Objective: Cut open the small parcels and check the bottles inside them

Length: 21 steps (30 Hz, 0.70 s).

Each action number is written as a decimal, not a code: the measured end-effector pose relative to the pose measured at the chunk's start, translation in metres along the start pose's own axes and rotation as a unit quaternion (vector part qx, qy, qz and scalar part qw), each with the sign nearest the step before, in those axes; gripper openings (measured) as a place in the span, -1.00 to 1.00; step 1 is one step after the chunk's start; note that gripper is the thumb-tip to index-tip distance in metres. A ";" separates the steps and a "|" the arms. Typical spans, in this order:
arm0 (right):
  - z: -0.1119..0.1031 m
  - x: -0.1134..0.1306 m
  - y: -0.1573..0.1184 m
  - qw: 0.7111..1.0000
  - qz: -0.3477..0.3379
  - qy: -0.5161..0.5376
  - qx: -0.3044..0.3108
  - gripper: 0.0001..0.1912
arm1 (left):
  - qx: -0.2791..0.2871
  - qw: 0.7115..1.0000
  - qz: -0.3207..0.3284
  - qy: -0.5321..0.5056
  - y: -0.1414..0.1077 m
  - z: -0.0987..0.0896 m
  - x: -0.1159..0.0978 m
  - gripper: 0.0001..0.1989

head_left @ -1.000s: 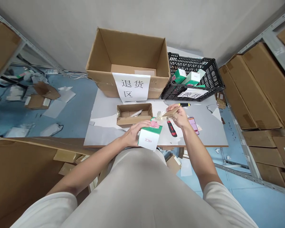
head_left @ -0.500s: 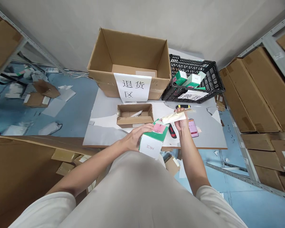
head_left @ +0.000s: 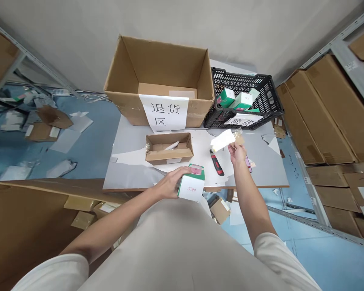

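My left hand (head_left: 173, 182) is closed around a green and white carton (head_left: 191, 188) with a pink label on top, held just off the table's front edge. At the right, my right hand (head_left: 238, 153) has its fingers closed at a white paper piece (head_left: 223, 140) and a small brown piece with clear plastic (head_left: 239, 138). Exactly how the fingers grip these is hard to see. Between the hands a red and black utility knife (head_left: 217, 163) lies on the table. A pink, dark-edged item (head_left: 248, 164) is mostly hidden behind my right wrist.
A small open cardboard box (head_left: 170, 155) stands before a large open carton (head_left: 124, 106) with a paper sign. To its right is a black plastic crate (head_left: 261, 91) holding green and white cartons. Shelves with brown boxes (head_left: 330, 117) flank the right; a big carton (head_left: 27, 226) stands lower left.
My right hand has moved away from the green and white carton with the paper and brown piece, uncovering more of the utility knife. The carton has shifted slightly left and tilted.
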State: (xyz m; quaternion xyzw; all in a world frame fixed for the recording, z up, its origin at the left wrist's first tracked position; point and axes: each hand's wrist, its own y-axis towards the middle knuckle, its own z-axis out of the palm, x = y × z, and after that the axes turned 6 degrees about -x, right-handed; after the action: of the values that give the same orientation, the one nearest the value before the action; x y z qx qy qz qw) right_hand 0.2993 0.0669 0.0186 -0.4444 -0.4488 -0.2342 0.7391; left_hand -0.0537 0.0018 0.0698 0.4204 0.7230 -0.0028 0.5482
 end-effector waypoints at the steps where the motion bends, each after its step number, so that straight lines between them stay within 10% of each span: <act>1: 0.004 -0.005 0.000 1.000 0.011 -0.005 -0.016 -0.82 | 0.009 1.000 -0.020 0.004 0.000 0.004 0.002 -0.28; 15: 0.028 -0.083 -0.020 0.979 0.093 -0.182 0.023 -0.77 | -0.021 0.961 -0.271 0.048 -0.002 0.061 0.056 -0.36; 19: -0.005 -0.060 -0.060 0.954 -0.079 -0.246 0.153 -0.66 | -0.027 0.958 -0.280 0.054 -0.002 0.066 0.070 -0.35; 21: -0.019 -0.047 -0.084 0.872 -0.210 -0.319 0.305 -0.63 | -0.040 0.957 -0.282 0.053 -0.002 0.067 0.079 -0.33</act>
State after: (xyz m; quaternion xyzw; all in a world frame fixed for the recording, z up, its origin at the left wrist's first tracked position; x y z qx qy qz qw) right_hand 0.2230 0.0062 0.0110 -0.1420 -0.7921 -0.0810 0.5881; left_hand -0.0057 0.0175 -0.0203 0.1766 0.8395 -0.1060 0.5028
